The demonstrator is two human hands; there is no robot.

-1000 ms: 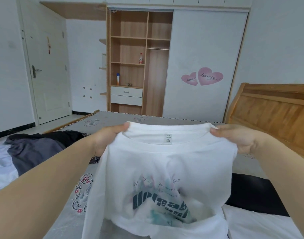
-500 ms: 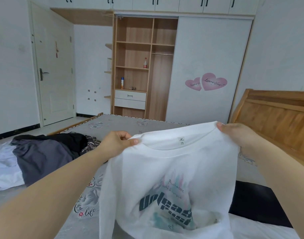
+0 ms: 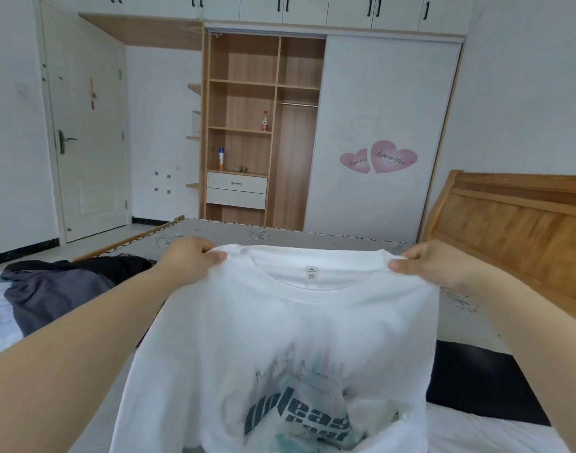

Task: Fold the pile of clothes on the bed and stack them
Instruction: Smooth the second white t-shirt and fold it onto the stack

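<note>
1. Left hand (image 3: 190, 260) pinches the left shoulder of the white tee (image 3: 280, 348), thumb on the front.
2. Right hand (image 3: 433, 263) pinches the right shoulder, fingers curled round the cloth.
3. Tee is held up above the bed (image 3: 312, 238), spread between both hands, neck label and printed graphic toward the camera.
4. Dark clothes (image 3: 61, 289) lie on the bed at left, beside white cloth at the left edge.
5. Black garment (image 3: 476, 384) lies on the bed at right, behind the tee.
6. Wardrobe (image 3: 263, 132) behind, shelves open; headboard (image 3: 515, 223) at right.
</note>
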